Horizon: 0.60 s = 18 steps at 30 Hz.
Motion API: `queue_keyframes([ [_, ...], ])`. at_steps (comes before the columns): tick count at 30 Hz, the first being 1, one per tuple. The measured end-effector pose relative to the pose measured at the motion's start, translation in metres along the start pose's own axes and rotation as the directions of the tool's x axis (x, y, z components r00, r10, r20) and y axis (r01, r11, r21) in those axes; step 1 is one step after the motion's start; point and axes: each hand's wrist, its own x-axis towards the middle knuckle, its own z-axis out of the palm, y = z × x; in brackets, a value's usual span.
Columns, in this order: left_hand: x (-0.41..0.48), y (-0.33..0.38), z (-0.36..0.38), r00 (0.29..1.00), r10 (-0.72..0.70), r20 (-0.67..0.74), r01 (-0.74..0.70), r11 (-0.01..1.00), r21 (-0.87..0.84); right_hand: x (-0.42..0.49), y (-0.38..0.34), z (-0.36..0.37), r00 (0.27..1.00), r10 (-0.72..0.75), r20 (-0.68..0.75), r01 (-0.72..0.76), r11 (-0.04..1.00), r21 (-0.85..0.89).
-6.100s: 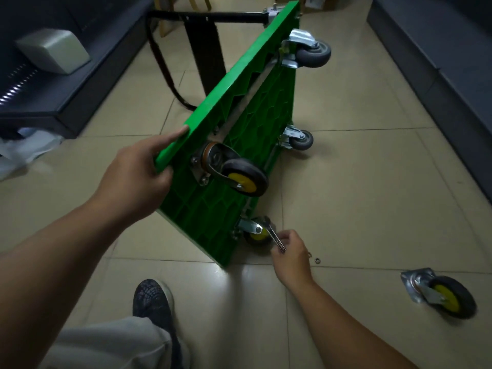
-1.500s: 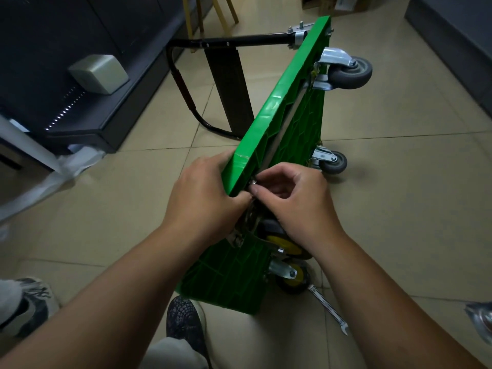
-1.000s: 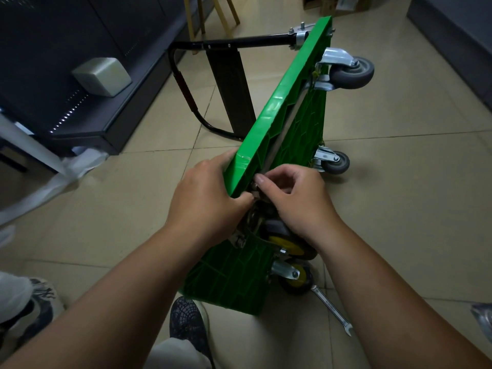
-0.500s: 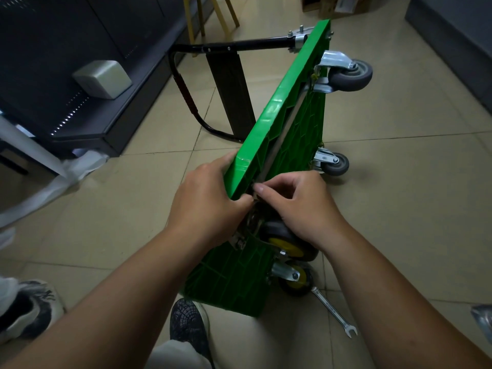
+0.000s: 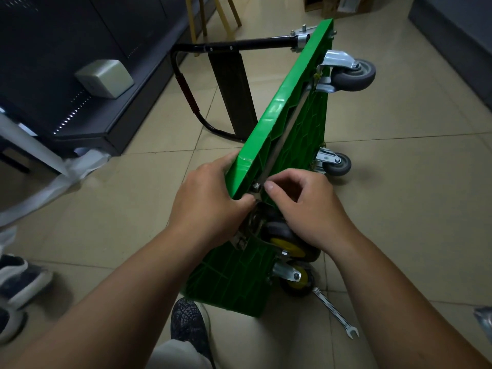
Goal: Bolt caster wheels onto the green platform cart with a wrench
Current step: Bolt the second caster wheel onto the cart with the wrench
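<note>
The green platform cart (image 5: 290, 113) stands on its long edge on the tiled floor, underside facing right. My left hand (image 5: 210, 206) grips its near upper corner. My right hand (image 5: 306, 206) pinches a small nut (image 5: 256, 186) on a bolt at the mounting plate of a yellow-hubbed caster (image 5: 287, 241) just under that corner. A second yellow-hubbed caster (image 5: 298, 280) sits below it near the floor. Two grey casters (image 5: 351, 75) (image 5: 336, 163) are fixed at the cart's far end. The wrench (image 5: 335, 312) lies loose on the floor to the right of the cart.
The cart's black folding handle (image 5: 213, 49) sticks out to the left at the far end. A dark cabinet base with a grey box (image 5: 105, 78) runs along the left. My shoe (image 5: 189, 323) is under the cart; another person's shoes (image 5: 18, 283) are at far left. A loose caster's plate (image 5: 484, 320) shows at the right edge.
Earlier my right hand held the wrench at the lower caster; the wrench now lies on the floor. In the last second my right fingers have shifted slightly at the nut.
</note>
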Motion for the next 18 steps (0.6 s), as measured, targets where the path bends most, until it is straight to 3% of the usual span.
queue_keyframes([
  [3,0.0009,-0.0016,0.0009,1.000,-0.003,0.003,0.003,1.000,0.016,-0.0022,-0.0047,0.0026,0.998,-0.059,0.006,0.058,0.995,0.081],
  [7,0.0012,-0.0023,0.0019,1.000,-0.017,0.007,0.017,1.000,0.014,-0.0022,-0.0031,0.0007,0.993,0.014,0.117,-0.008,0.999,-0.053],
  [11,0.0005,-0.0019,0.0017,1.000,-0.023,0.016,0.023,1.000,0.009,-0.0045,-0.0030,0.0008,0.998,-0.064,0.026,0.064,0.998,-0.003],
  [13,0.0002,-0.0018,0.0015,1.000,-0.023,0.019,0.023,1.000,0.007,-0.0045,-0.0038,0.0011,0.996,-0.082,0.034,0.081,0.996,0.035],
  [16,0.0007,-0.0014,0.0013,1.000,-0.026,0.015,0.027,1.000,-0.004,-0.0030,-0.0010,-0.0004,0.992,-0.019,0.121,0.026,0.998,-0.060],
  [18,0.0008,-0.0005,0.0010,1.000,-0.020,0.009,0.020,1.000,0.004,-0.0038,-0.0005,0.0007,0.996,-0.033,0.083,0.035,0.999,-0.024],
])
